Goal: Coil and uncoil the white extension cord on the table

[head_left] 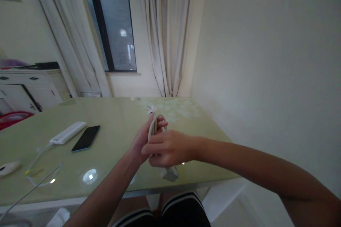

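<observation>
A coiled white power cord [153,127] is bunched between my two hands above the table's front half. My left hand [145,136] is wrapped round the coil from the left, its fingertips showing beyond the loops. From the right, my right hand [170,148] closes over the near side of the coil, fingers curled on it. A plug [150,109] with metal prongs sticks out past my left hand at the far end. Below my right hand hangs a white block [170,174], near the table edge; its exact kind is unclear.
On the pale green glossy table [114,113] lie a black phone [86,138] and a white power strip [68,133] with its cable. A white mouse-like object [10,169] and a thin white cable [39,184] are at left. A wall [266,60] borders the right side.
</observation>
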A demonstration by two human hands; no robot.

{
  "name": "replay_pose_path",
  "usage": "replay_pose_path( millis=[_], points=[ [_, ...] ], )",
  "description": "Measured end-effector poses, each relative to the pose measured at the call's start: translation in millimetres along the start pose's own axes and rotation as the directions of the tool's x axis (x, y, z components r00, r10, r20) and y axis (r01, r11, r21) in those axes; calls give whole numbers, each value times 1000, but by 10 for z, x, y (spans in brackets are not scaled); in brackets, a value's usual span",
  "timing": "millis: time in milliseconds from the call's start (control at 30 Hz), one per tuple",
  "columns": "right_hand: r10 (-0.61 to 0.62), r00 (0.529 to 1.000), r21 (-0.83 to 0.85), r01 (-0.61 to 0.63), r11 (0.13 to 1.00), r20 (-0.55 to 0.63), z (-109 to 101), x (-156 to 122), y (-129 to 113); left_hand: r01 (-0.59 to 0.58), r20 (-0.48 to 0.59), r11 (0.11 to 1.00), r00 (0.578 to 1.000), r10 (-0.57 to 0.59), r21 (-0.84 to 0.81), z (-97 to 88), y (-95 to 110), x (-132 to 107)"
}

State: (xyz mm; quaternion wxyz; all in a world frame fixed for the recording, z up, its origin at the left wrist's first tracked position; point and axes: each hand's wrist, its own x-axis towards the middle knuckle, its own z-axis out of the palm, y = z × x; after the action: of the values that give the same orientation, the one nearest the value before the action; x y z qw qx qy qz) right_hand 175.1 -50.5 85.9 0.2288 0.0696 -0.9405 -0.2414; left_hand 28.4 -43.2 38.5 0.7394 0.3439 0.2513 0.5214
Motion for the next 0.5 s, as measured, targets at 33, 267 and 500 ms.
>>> replay_pose_path(
  millis=[33,267,500],
  points=[
    [-34,999,-26,34,999,-16,68,-36,-57,-16,-13,999,1000,15,-42,11,25,-16],
    [313,935,129,-294,947,-165,289,-329,-238,-163,-90,939,986,142,-302,38,205,-141],
    [755,563,409,-635,655,-336,692,-405,-432,-186,-5,920,980,197,-346,129,221,-39]
  ],
)
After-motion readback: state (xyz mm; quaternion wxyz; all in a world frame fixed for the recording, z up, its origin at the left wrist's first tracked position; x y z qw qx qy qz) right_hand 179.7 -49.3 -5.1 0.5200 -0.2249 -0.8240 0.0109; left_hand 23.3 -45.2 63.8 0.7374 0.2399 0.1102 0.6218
